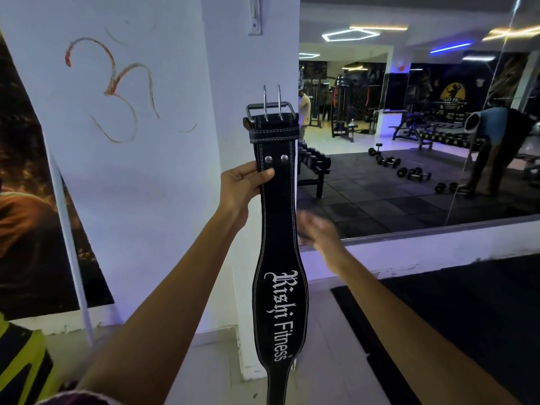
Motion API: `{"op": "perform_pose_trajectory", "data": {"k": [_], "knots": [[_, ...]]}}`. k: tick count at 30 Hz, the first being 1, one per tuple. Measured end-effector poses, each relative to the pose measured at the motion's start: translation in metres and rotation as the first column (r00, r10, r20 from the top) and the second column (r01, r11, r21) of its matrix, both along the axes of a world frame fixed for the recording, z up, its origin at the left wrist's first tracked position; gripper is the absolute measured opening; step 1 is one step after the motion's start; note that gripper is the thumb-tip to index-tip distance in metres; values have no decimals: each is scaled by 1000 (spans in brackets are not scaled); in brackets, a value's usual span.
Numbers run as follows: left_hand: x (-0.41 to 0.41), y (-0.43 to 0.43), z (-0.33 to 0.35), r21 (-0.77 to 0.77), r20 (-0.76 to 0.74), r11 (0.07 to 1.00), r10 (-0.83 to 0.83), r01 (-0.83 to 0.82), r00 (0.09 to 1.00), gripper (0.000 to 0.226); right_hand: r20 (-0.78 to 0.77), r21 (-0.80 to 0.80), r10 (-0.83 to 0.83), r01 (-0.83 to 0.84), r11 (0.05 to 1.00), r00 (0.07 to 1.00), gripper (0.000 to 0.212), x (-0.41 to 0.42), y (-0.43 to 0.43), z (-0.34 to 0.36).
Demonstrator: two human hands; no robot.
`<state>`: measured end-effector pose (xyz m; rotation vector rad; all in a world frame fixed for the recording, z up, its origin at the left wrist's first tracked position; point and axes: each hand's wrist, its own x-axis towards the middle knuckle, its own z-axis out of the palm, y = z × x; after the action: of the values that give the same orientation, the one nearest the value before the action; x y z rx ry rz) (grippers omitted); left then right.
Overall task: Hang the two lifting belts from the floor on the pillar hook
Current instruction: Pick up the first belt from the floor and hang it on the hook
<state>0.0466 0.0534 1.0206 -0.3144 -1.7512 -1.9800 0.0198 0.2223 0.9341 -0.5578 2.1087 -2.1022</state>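
Two bare forearms reach up from the near edge toward a white pillar (163,141). Far left, a dark poster (26,182) hangs on the wall, and an orange symbol (117,89) is drawn on the pillar's left face. The left hand (244,185) pinches the left edge of a black lifting belt (277,229), thumb pressed on the front just under two rivets. This belt hangs upright against the pillar's near corner, its metal buckle (270,108) on top with two prongs pointing up and white lettering running down its wider lower part. High above it, a small bracket (254,16) is fixed to the pillar. Just right of the belt, the right hand (318,229) is blurred; I cannot tell whether it is spread or closed. Farther right, a wall mirror (409,127) reflects dumbbells on a dark floor.
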Motion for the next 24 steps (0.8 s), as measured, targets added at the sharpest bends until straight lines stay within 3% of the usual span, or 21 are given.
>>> {"op": "perform_pose_trajectory", "data": {"k": [1,4,7,10,13,14,18,22,24], "knots": [[2,1,-2,-21,0,1000,-10,10,1000,30,-33,-117,1,-5,993,999,43,-3,-8,24],[5,5,-5,-42,-12,998,-46,45,999,25,-145,-299,-4,-40,953,989,20,-2,-32,72],[6,6,-35,-44,23,999,-18,19,1000,6,-96,-455,-71,20,890,993,13,2,-47,87],[18,-7,-111,-226,257,973,15,45,966,16,-92,-471,-141,82,878,986,14,-5,-49,84],[32,-21,-135,-353,431,906,-66,235,900,19,-100,-429,-122,68,901,987,19,-7,-46,74],[29,-20,-122,-349,384,912,-73,218,920,22,-103,-410,-104,53,910,989,20,-6,-46,69],[19,-6,-19,-66,149,998,9,0,989,28,-137,-345,-18,-30,938,990,19,-2,-49,53],[5,6,4,-194,158,979,97,-66,983,43,-103,-344,-14,-22,939,995,22,0,-50,56],[0,14,-2,-152,160,984,118,-94,980,42,-29,-341,-17,6,940,999,29,4,-54,68]]}}
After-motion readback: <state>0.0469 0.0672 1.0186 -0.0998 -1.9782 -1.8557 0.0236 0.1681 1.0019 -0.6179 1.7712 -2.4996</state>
